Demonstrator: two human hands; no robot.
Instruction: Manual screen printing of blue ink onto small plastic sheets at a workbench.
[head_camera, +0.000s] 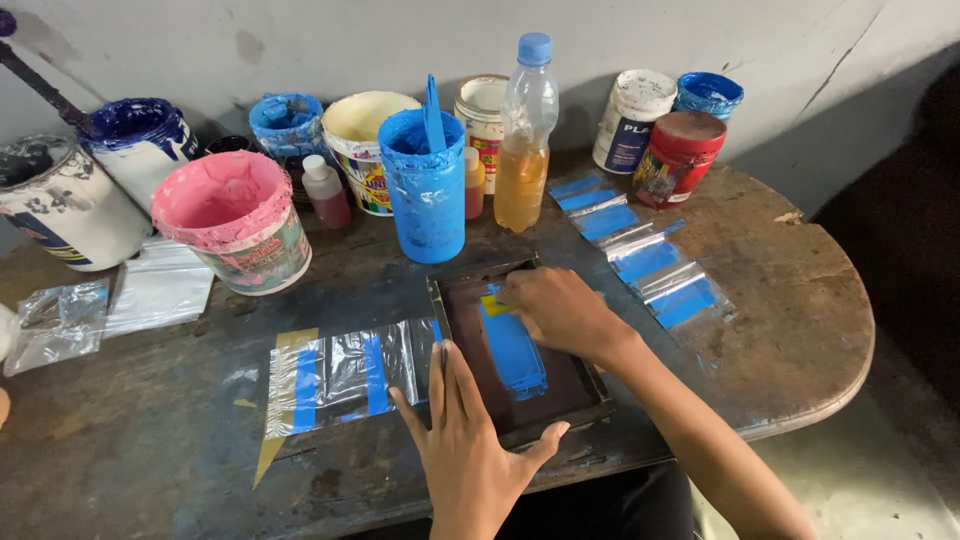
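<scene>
While the left hand (470, 450) is pressing flat and open on the small printing screen (520, 350) near the worktop's (790, 330) front edge, the right hand (555, 310) is closing on something I cannot make out, dragging blue ink; several printed strips (640, 250) are drying toward the right edge.

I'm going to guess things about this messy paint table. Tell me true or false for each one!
1. The left hand presses flat on the small dark printing frame. True.
2. The right hand holds the plastic bottle. False: it rests on the frame by the blue ink patch, and the bottle stands apart, upright at the back.
3. The pink-rimmed tub stands left of the tall blue cup. True.
4. The printed plastic pieces to the right of the frame show red stripes. False: the stripes are blue.
5. A blue stick pokes out of the tall blue cup. True.
</scene>
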